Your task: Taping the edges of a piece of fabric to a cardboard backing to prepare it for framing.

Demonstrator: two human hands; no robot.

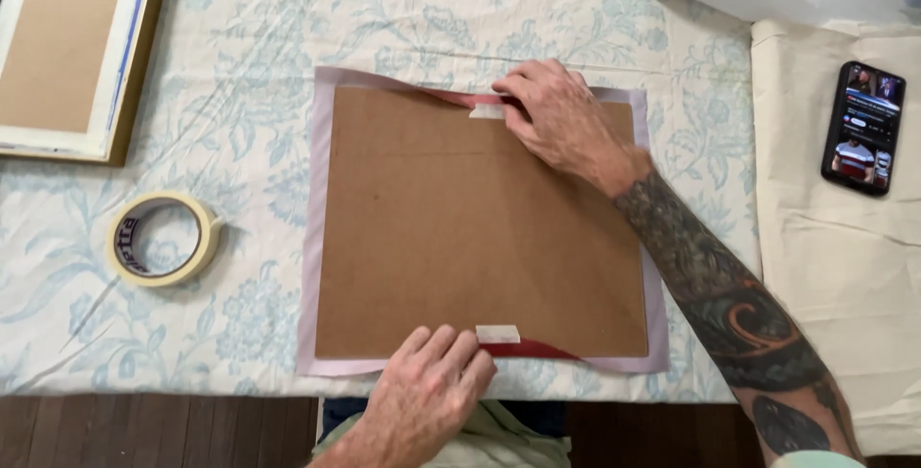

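Pressing flat, the right hand (561,123) pins a tape strip (486,111) on the brown board's (480,228) far edge. The left hand (427,386) presses fingers beside the near strip (498,334), keeping folded fabric (317,228) taut. Neither grips. The tape roll (163,238) lies toward the table's (249,46) left edge.

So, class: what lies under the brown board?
Under the board a pale sheet shows as a border all round, with red folded over at the top and bottom edges, taped. The sheet's middle is covered, so unseen.
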